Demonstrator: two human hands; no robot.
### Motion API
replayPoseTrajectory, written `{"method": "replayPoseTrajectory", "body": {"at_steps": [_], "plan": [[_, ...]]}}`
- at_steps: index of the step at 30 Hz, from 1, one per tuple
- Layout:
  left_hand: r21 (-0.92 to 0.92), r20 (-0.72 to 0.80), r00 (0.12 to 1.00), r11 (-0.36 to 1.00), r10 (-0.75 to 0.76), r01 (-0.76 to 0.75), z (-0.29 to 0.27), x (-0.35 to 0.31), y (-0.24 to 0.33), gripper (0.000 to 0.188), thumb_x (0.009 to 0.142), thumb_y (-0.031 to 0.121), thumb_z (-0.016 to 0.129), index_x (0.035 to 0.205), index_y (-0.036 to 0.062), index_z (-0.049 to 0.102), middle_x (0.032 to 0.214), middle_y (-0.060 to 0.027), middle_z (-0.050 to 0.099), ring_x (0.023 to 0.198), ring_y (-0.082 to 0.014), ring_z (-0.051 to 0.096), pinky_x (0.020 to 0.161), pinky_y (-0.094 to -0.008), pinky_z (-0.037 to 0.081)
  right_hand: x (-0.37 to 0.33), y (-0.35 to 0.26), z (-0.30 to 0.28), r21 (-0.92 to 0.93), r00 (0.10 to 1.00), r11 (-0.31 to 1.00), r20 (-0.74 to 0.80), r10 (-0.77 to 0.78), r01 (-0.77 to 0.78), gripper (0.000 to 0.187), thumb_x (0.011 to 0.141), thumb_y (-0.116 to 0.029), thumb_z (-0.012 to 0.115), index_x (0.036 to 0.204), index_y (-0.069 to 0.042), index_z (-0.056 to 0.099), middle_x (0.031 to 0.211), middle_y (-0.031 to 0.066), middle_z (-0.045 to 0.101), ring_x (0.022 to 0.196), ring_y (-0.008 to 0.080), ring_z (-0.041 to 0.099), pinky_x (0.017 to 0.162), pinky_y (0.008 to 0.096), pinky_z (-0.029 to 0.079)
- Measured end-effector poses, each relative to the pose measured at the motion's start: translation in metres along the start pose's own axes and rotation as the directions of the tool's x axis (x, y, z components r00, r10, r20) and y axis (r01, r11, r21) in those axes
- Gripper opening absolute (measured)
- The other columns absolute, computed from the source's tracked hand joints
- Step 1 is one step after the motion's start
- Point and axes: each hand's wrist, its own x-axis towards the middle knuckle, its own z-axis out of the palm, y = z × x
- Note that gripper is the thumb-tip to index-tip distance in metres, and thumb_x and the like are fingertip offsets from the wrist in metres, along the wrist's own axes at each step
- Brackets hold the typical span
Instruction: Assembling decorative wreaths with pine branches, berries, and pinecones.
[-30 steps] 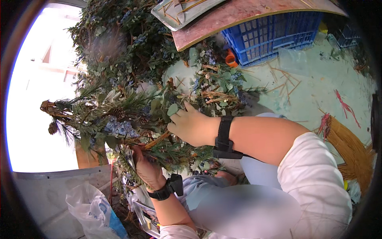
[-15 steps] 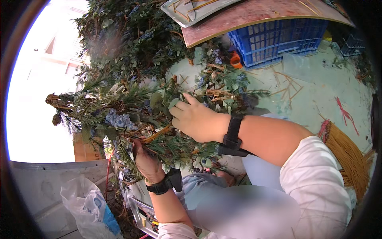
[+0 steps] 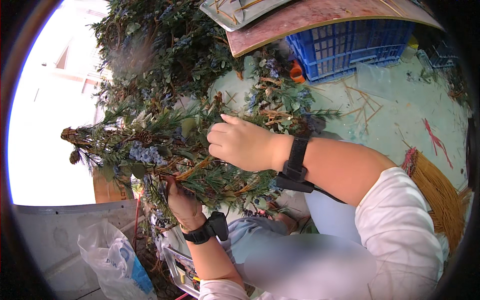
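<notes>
Across my lap lies a wreath (image 3: 165,172) of twisted brown vine, pine-like needles and green leaves. Clusters of blue berries (image 3: 146,152) and brown pine cones (image 3: 144,137) sit among its greenery. My left hand (image 3: 184,204) grips the vine from below, its thumb up by the needles and its other fingers mostly hidden. Over the wreath's upper side is my right hand (image 3: 245,145), its fingers curled in at the leaves and its thumb raised. Whatever those fingers pinch is hidden. Both wrists wear black straps.
A heap of similar wreaths (image 3: 160,55) stands at the back left. Far right, a blue crate (image 3: 350,47) supports a board (image 3: 310,25) with a metal tray (image 3: 240,15). A broom (image 3: 432,187) lies at right; a plastic bag (image 3: 112,262) is at lower left. Sticks litter the floor.
My right hand has shifted slightly left and up, and its fingers have curled in more. The rounded leaf by its fingertips is no longer plainly visible. My left hand keeps its grip.
</notes>
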Motion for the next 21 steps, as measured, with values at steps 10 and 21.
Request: {"method": "replayPoseTrajectory", "body": {"at_steps": [10,21], "plan": [[0.022,-0.034,0.999,1.0,0.016,-0.015,0.014,-0.006,0.001,0.032,0.093,0.035,0.043,0.09,0.0046,0.053,0.086,-0.0063,0.053,0.08,-0.0199,0.053,0.071,-0.0339,0.044,-0.003,0.003,-0.004,0.301,0.883,0.861,0.369,0.291,-0.409,0.011,0.068,-0.005,0.053,0.077,-0.003,0.057,0.073,0.0143,0.061,0.072,0.0318,0.06,0.062,0.039,0.047],[0.181,0.036,0.996,0.979,0.085,-0.09,0.02,-0.012,-0.005,0.034,0.093,0.036,0.043,0.089,0.0033,0.054,0.085,-0.0039,0.053,0.079,-0.015,0.049,0.073,-0.029,0.04,-0.01,0.027,0.012,0.365,0.675,0.569,0.45,0.584,-0.737,0.017,0.072,-0.012,0.055,0.083,0.0,0.061,0.077,0.0183,0.061,0.074,0.0325,0.06,0.065,0.0388,0.047]]}}
